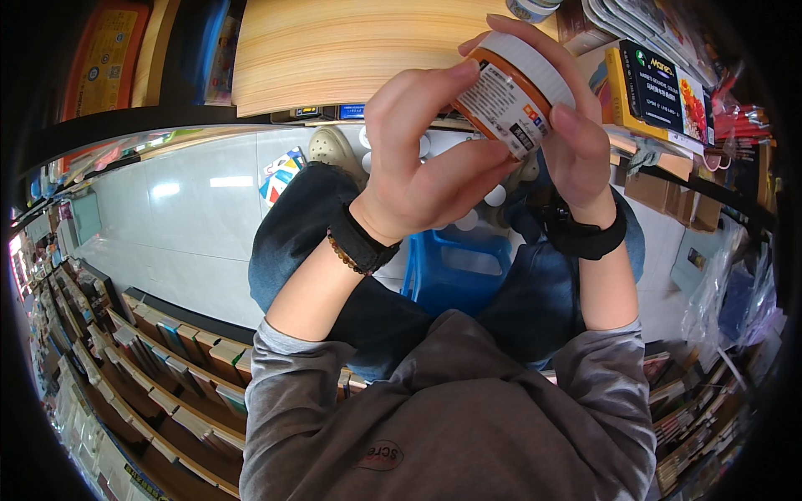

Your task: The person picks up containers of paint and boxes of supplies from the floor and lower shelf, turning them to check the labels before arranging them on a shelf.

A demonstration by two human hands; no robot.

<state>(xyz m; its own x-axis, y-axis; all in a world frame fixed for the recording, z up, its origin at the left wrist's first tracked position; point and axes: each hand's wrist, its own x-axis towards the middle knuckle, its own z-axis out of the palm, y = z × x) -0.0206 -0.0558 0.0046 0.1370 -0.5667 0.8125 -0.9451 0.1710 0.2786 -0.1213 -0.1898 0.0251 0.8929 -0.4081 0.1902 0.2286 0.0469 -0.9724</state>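
Observation:
Both of my hands hold a tilted jar of orange paint (498, 100) in front of a wooden shelf board. Its white ribbed lid (529, 66) points to the upper right and sits on the jar. My left hand (420, 150) grips the body from the left, with the thumb near the lid's edge and the fingers around the base. My right hand (579, 138) curls round the lid from the right, its thumb at the lid's lower rim. The printed label faces me. Part of the jar's far side is hidden.
The pale wooden shelf (338, 56) lies ahead, another jar (532, 9) at its far edge. A boxed gouache set (664, 94) and red-handled brushes (742, 125) stand at right. A blue plastic stool (460, 269) and several white round lids are below. Bookshelves (188, 376) line the lower left.

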